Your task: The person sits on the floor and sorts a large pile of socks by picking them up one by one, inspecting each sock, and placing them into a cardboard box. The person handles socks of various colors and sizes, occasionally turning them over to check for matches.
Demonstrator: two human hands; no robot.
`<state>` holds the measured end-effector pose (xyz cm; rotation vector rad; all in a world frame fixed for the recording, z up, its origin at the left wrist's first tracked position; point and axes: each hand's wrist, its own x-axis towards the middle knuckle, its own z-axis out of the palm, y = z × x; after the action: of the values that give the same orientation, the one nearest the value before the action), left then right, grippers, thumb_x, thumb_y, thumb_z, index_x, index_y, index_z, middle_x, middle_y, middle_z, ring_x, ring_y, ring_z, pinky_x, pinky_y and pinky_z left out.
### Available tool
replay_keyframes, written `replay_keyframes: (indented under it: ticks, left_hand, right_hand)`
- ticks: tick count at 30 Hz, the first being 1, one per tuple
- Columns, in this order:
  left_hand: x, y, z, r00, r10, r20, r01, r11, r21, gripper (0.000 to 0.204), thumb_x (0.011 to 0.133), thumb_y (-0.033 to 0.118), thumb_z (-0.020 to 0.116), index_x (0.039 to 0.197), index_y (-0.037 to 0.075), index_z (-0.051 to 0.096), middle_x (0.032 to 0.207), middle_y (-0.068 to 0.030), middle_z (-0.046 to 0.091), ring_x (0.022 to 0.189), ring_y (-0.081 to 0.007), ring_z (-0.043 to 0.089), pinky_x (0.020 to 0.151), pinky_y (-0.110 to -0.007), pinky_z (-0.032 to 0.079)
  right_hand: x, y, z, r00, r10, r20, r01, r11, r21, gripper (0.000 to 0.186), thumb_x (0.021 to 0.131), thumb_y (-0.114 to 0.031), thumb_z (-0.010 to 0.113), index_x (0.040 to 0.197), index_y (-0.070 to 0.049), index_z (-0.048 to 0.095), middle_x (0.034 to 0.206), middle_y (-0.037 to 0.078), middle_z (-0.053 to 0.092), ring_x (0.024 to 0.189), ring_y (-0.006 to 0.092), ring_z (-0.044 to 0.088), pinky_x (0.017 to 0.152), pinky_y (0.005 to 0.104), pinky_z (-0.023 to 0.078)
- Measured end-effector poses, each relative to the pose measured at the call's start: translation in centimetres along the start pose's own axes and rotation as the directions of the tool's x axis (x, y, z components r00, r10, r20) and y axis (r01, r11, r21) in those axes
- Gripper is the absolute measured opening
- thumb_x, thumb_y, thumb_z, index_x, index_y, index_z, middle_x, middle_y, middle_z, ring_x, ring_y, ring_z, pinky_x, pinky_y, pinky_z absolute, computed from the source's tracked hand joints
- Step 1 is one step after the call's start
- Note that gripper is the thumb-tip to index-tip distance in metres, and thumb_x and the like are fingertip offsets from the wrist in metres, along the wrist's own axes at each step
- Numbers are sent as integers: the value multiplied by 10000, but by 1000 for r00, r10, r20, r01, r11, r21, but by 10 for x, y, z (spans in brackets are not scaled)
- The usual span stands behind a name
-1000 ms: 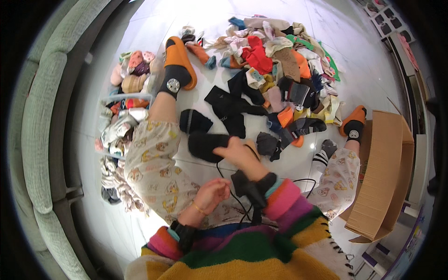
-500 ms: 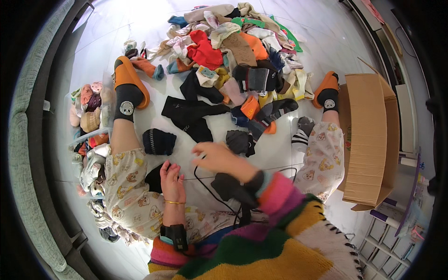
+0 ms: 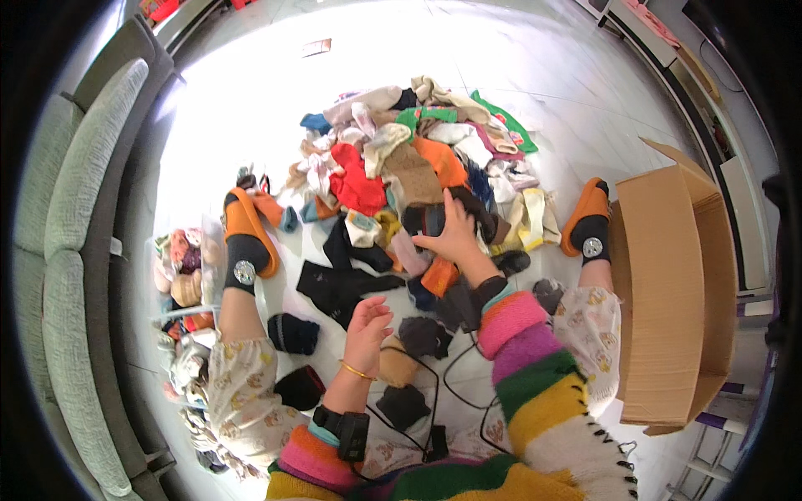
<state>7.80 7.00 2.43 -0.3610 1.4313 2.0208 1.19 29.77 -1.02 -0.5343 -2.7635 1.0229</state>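
Note:
Over the near side of the loose sock pile, my right hand (image 3: 458, 238) is open, thumb and fingers spread. It is at a dark striped sock (image 3: 424, 220), just beside a pale pink sock (image 3: 408, 253) and an orange sock (image 3: 439, 276). Whether it touches them I cannot tell. My left hand (image 3: 366, 332) hovers nearer to me, open and holding nothing, its fingers loosely bent. To its upper left lie long black socks (image 3: 338, 292). Balled socks surround it: a navy one (image 3: 292, 333), a dark grey one (image 3: 424, 336), a tan one (image 3: 399, 363) and a black one (image 3: 300, 387).
Clear plastic bins (image 3: 152, 280) of rolled socks stand left of my left leg, near a grey sofa (image 3: 71, 292). An open cardboard box (image 3: 660, 309) is right of my right leg. Black cables (image 3: 436, 401) loop across the floor between my legs.
My right hand has reached forward to the pile from near my left hand. My left hand has shifted right and slightly down. The view has tilted, bringing more floor in at the far side.

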Motion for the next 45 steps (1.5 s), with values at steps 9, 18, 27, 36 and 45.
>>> replay_keyframes:
  ticks: [9, 18, 27, 36, 45]
  left_hand:
    - [156, 61, 46, 762, 504, 407, -553, 179, 813, 407, 698, 82, 575, 1093, 133, 490, 1108, -66, 460, 1042, -243, 442, 799, -387, 403]
    - [241, 100, 42, 773, 172, 611, -480, -473, 739, 359, 633, 118, 618, 982, 170, 551, 1100, -67, 450, 1043, -282, 440, 788, -395, 420]
    - [248, 167, -83, 646, 660, 384, -404, -132, 905, 340, 627, -46, 519, 952, 46, 482, 982, -165, 468, 941, -363, 445, 813, -372, 385]
    - [276, 174, -84, 566, 770, -294, -404, 570, 716, 216, 701, 3, 467, 917, 10, 472, 874, -143, 548, 827, -269, 524, 756, -331, 404]
    - [272, 235, -72, 550, 819, -163, -796, 573, 196, 255, 773, -35, 481, 1026, -7, 486, 997, -97, 551, 898, -181, 546, 761, -285, 458]
  right_hand:
    - [-2, -11, 47, 885, -243, 397, 364, 893, -264, 372, 634, -272, 669, 979, -163, 581, 1055, 18, 530, 1125, 310, 367, 870, 560, 261]
    - [52, -1, -20, 903, -427, 50, 412, 828, -379, 607, 476, -263, 729, 1045, -191, 533, 1192, 101, 370, 1161, 354, 285, 882, 519, 283]
    - [133, 33, -4, 966, -211, 152, 249, 919, -305, 447, 565, -104, 689, 990, -149, 561, 1039, 143, 515, 931, 335, 521, 760, 373, 443]
    - [110, 95, -167, 957, 189, -220, -136, 963, 233, 238, 665, -56, 553, 899, -16, 539, 774, 67, 569, 689, 125, 546, 621, 260, 444]
    - [115, 90, -194, 979, 117, -168, 27, 739, 673, 268, 708, -33, 447, 963, -30, 528, 800, 7, 536, 689, 98, 487, 604, 218, 403]
